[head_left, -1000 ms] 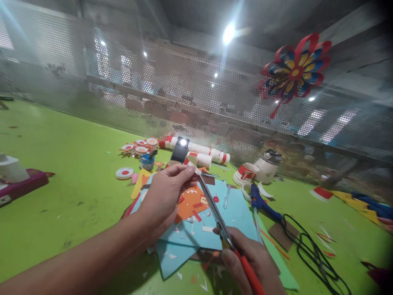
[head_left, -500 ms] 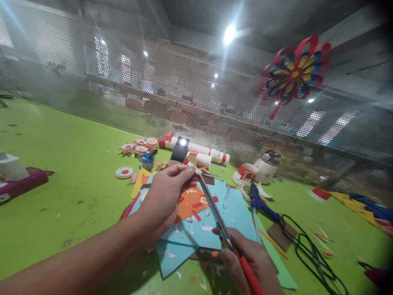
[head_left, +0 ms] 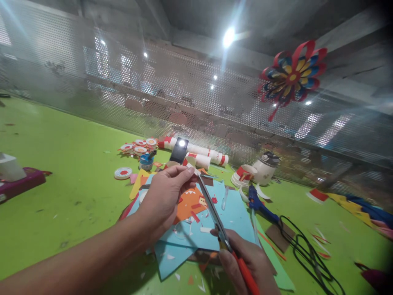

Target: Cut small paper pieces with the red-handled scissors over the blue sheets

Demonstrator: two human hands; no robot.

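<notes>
My left hand (head_left: 164, 196) pinches a small white paper scrap (head_left: 190, 162) between thumb and fingers, held above the table. My right hand (head_left: 250, 262) grips red-handled scissors (head_left: 215, 215), whose blades reach up to that scrap. Below both hands lie light blue paper sheets (head_left: 236, 213) and an orange sheet (head_left: 188, 203), strewn with small red and white offcuts.
On the green table (head_left: 70, 164) stand red-and-white paper cups (head_left: 202, 157), round paper discs (head_left: 123, 173), a small blue jar (head_left: 146, 161), a white pot (head_left: 266, 167), a blue glue gun (head_left: 259, 203) with black cable (head_left: 307, 254). A paper flower (head_left: 290, 76) hangs on the mesh wall. A pink tray (head_left: 18, 184) sits left.
The view shifted slightly; both hands, the scissors and the scrap stay as they were.
</notes>
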